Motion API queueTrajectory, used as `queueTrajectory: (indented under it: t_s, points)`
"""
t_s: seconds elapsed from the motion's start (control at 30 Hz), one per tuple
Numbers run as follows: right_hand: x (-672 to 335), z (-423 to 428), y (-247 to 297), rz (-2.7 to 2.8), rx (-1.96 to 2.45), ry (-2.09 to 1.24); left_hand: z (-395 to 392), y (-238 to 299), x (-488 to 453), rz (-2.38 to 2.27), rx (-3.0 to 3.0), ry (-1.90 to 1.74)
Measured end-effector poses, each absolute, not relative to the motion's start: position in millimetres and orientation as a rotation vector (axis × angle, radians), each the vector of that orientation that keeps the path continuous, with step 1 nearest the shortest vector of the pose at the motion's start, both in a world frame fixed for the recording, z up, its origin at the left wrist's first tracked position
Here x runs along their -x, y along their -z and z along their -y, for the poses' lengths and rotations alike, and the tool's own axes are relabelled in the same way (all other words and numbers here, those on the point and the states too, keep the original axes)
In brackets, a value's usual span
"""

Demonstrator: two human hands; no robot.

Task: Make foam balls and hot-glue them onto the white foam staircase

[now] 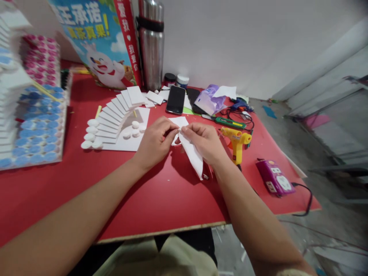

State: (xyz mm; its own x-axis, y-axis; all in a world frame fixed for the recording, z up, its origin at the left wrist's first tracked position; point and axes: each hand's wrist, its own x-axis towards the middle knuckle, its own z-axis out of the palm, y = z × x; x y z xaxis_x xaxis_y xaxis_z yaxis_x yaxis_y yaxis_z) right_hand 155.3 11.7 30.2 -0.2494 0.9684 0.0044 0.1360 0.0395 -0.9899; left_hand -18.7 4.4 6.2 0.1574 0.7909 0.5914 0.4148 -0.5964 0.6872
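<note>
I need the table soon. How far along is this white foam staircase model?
Done: a fan of white steps sits glued on the base sheet, with round white pieces along its edge. In hand: left hand and right hand hold a white strip between them. Left: loose cut rectangles lie unused; the glue gun stands ready.

Single head-worn camera looks forward and down, close over the red table [71, 184]
</note>
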Motion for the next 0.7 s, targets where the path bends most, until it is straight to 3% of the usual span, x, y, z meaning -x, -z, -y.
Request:
queueTrajectory:
  t_s: [0.5,0.7]
  points:
    - [-155.9,-11.6,-29.0,1.826,1.206,-0.925,-10.0,-4.2,24.0,-1.062,-1.692,-1.315]
    - [-154.4,-11.3,-28.9,1.714,1.189,-1.097,-5.9,-8.0,22.8,-1.041,-1.738,-1.329]
